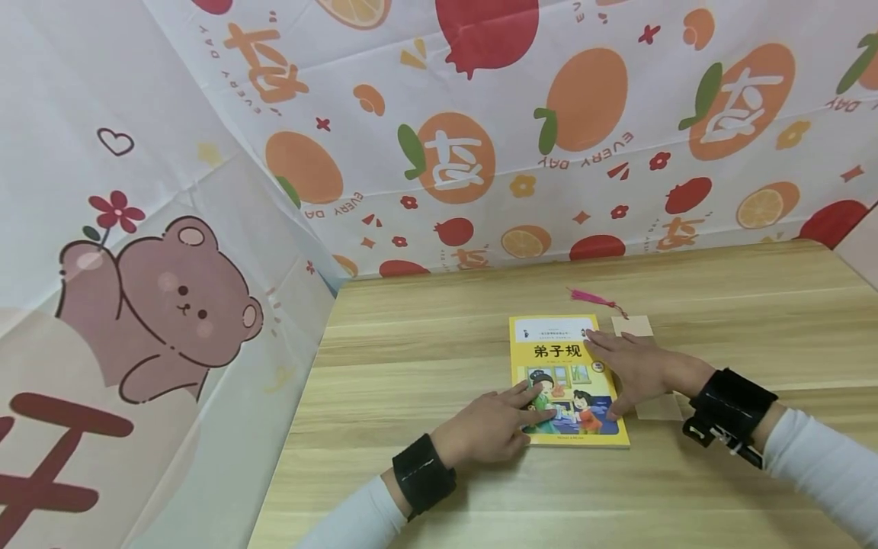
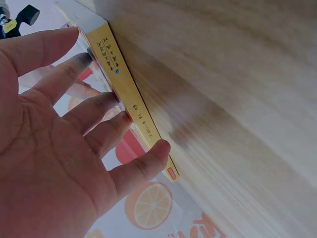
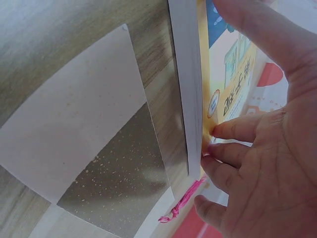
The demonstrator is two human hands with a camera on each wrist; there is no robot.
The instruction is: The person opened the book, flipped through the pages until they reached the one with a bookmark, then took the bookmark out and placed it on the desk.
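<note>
A yellow book (image 1: 559, 329) with Chinese characters and cartoon figures on its cover lies shut and flat on the table. My left hand (image 1: 485, 427) rests fingertips on the lower left of the cover; the left wrist view shows the yellow spine (image 2: 132, 101) beside those fingers. On the right side, my right hand (image 1: 634, 367) touches the cover with spread fingers, thumb near the lower right. Partly under that hand lies a pale bookmark (image 1: 634, 326) with a pink tassel (image 1: 591, 297). In the right wrist view, the white page edges (image 3: 185, 84) stand close beside the bookmark (image 3: 89, 114).
The wood-grain table (image 1: 405, 328) extends around the book. Behind it hangs a white cloth (image 1: 507, 99) printed with fruit, and at the left another cloth (image 1: 274, 427) bears a bear drawing. Black bands (image 1: 424, 474) wrap both wrists.
</note>
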